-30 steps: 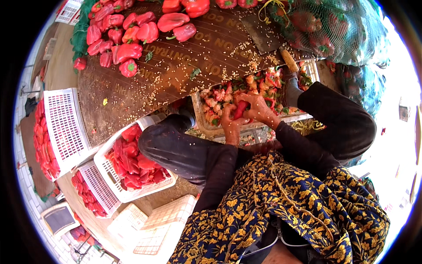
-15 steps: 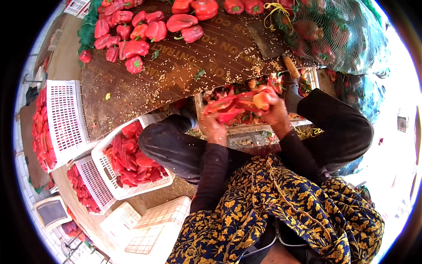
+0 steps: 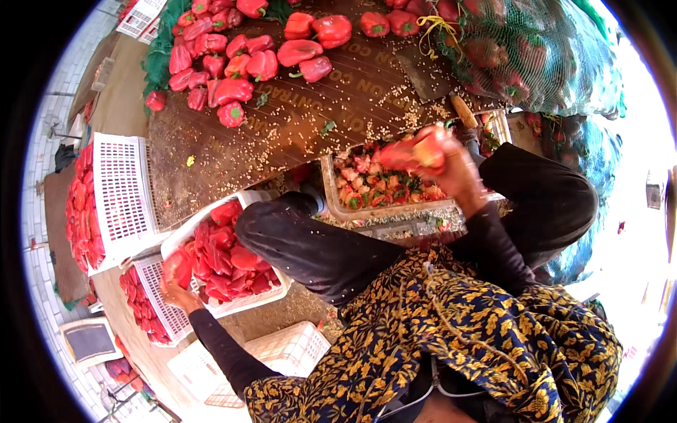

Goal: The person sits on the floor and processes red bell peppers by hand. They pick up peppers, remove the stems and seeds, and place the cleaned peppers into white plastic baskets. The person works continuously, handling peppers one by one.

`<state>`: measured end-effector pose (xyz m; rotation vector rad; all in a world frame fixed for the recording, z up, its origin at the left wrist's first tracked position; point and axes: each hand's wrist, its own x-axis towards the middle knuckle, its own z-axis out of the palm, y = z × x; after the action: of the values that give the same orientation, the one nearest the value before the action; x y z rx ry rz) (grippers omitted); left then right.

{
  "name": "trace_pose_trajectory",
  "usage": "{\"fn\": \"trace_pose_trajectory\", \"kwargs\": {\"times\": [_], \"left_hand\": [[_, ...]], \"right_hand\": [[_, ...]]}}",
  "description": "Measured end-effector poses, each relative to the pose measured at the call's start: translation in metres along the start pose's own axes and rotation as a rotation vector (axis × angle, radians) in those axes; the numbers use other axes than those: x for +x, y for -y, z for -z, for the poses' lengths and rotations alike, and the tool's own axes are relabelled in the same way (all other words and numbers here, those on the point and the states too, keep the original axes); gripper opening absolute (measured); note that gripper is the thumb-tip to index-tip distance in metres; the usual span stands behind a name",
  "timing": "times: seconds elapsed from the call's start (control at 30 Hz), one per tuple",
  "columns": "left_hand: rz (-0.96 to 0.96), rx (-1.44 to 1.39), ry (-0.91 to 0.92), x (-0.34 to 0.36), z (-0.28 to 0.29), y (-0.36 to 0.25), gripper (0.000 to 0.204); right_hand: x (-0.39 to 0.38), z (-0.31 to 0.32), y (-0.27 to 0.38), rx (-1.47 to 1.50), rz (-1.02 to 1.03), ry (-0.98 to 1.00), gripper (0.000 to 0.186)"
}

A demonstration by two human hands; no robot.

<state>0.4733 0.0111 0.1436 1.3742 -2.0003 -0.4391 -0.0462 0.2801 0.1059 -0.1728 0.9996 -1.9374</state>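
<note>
At the left rim of a white crate (image 3: 285, 283) heaped with red pepper pieces (image 3: 222, 254), my left hand (image 3: 180, 296) is closed on a piece of red pepper (image 3: 176, 268). My right hand (image 3: 462, 180) holds another part of a red pepper (image 3: 416, 151), blurred by motion, with pale inner flesh showing. It is above a shallow tray (image 3: 345, 213) of pepper cores, seeds and green stems. Whole red peppers (image 3: 233, 90) lie in a heap on the brown board (image 3: 211, 162) at the far left.
A cleaver (image 3: 423, 74) with a wooden handle rests at the board's right edge. Green net sacks of peppers (image 3: 543, 63) stand at the right. More white crates (image 3: 125, 187) of pieces are at the left, and a pale crate (image 3: 289, 345) lies below. Seeds litter the board.
My hands were together on one pepper over the tray. The left has swung left to the crate with a piece; the right has risen slightly with the other part. The view has shifted a little.
</note>
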Motion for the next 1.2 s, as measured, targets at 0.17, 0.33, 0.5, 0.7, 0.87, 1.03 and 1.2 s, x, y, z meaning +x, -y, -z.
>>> {"fn": "trace_pose_trajectory", "kwargs": {"times": [0.17, 0.33, 0.5, 0.7, 0.87, 1.03, 1.2], "left_hand": [[0.374, -0.363, -0.154, -0.015, -0.066, -0.033, 0.051], [0.153, -0.891, 0.598, -0.075, -0.204, -0.247, 0.067], [0.222, -1.448, 0.523, -0.09, -0.263, -0.299, 0.067], [-0.284, -1.07, 0.5, -0.078, -0.261, -0.28, 0.057], [-0.062, -1.308, 0.624, -0.079, -0.251, -0.283, 0.057], [0.145, -1.588, 0.765, -0.067, -0.231, -0.291, 0.051], [-0.068, -1.025, 0.616, -0.071, -0.245, -0.28, 0.063]], "right_hand": [[0.011, -0.006, -0.037, 0.167, -0.309, 0.191, 0.049], [-0.004, -0.045, -0.044, 0.295, -0.398, 0.204, 0.051], [-0.012, -0.058, -0.031, -0.591, 0.023, 0.222, 0.045], [-0.014, -0.048, -0.039, -0.693, -0.005, 0.125, 0.049], [-0.021, -0.044, -0.04, -0.34, -0.217, 0.132, 0.039], [-0.008, -0.032, -0.015, -0.561, -0.138, 0.196, 0.035], [-0.015, -0.043, -0.014, -0.628, -0.04, 0.365, 0.036]]}}
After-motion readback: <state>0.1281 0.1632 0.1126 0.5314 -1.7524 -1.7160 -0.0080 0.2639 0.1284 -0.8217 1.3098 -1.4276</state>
